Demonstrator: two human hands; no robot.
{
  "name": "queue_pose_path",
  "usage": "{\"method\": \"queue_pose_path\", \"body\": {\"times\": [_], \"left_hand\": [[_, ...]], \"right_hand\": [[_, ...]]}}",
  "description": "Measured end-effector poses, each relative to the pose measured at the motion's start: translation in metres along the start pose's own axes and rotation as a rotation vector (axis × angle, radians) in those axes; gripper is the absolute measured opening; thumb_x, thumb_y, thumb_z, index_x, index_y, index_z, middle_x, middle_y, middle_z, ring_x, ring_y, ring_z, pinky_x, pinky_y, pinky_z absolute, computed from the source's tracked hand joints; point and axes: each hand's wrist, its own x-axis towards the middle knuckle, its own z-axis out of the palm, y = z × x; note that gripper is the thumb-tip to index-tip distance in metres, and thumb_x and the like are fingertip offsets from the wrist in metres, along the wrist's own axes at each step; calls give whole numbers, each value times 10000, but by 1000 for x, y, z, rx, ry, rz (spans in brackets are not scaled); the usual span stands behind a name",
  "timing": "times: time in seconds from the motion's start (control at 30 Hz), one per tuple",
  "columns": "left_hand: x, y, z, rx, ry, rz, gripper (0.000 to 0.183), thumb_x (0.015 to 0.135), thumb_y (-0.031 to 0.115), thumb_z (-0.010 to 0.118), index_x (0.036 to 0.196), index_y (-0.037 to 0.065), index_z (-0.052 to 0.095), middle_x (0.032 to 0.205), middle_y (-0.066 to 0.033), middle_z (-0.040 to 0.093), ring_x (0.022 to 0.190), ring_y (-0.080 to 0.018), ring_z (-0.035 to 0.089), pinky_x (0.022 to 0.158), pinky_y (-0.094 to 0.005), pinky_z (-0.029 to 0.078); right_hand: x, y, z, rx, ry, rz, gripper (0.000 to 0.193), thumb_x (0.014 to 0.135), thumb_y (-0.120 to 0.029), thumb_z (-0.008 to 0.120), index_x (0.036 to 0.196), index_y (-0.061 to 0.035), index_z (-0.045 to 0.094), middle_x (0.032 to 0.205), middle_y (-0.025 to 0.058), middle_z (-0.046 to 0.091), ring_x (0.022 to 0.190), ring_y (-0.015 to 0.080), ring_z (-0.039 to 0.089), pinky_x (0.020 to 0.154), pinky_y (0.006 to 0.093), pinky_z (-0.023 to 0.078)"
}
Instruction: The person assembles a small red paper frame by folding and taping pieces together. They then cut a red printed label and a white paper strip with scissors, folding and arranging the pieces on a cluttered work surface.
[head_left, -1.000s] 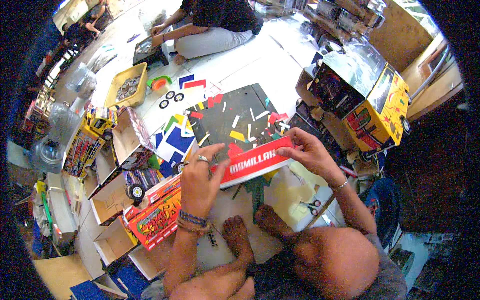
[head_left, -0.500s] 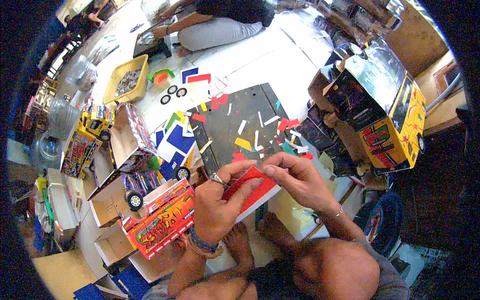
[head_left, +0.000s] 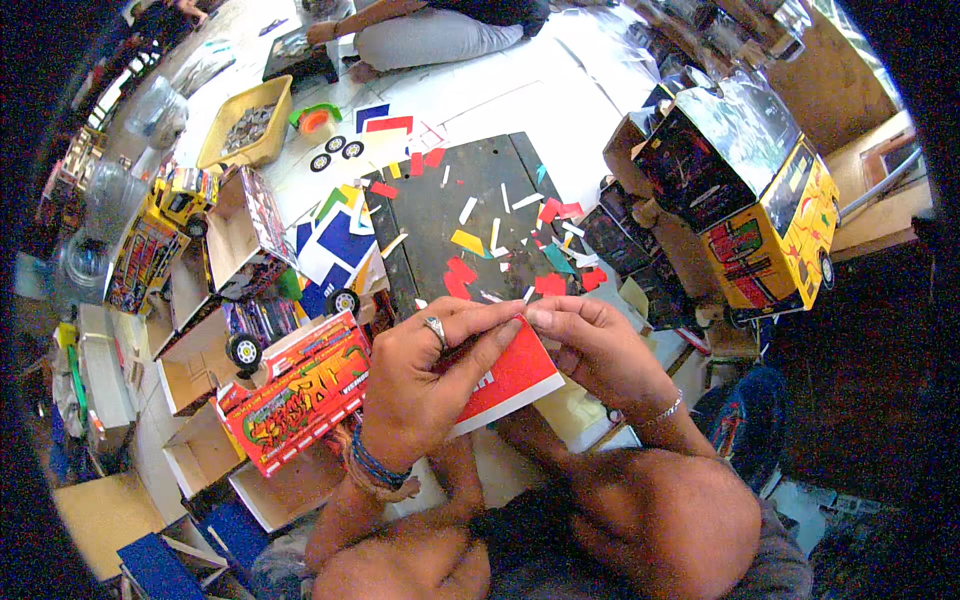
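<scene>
Your left hand (head_left: 425,368) grips the red panel (head_left: 518,372) before your knees; your right hand (head_left: 605,350) pinches its top corner. White lettering is already on; that corner seems unfinished, the rest too covered to judge.

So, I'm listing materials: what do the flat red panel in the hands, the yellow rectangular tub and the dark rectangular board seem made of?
The flat red panel looks like thin wood or card under a smooth red finish, judging by its pale edge. The yellow rectangular tub seems plastic: evenly coloured, smooth walls. The dark rectangular board may be painted wood, dull and marked.
</scene>
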Motion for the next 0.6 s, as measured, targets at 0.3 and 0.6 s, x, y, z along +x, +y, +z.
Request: {"method": "queue_pose_path", "body": {"times": [0.3,0.6], "left_hand": [[-4,3,-2,38,-27,63,231,876,36,714,1104,54,740,946,-97,709,694,-133,665,637,-260,537],[-5,1,-2,-138,-51,-130,120,873,79,730,985,38,731,873,-77,729,719,-106,673,651,-269,535]], "right_hand": [[0,7,-6,142,-49,82,236,974,-209,646,1123,-27,663,1030,46,693,921,122,659,807,270,535],[1,11,-17,47,-75,46,228,977,-164,617,1128,2,659,1028,89,706,914,163,684,819,302,555]]}}
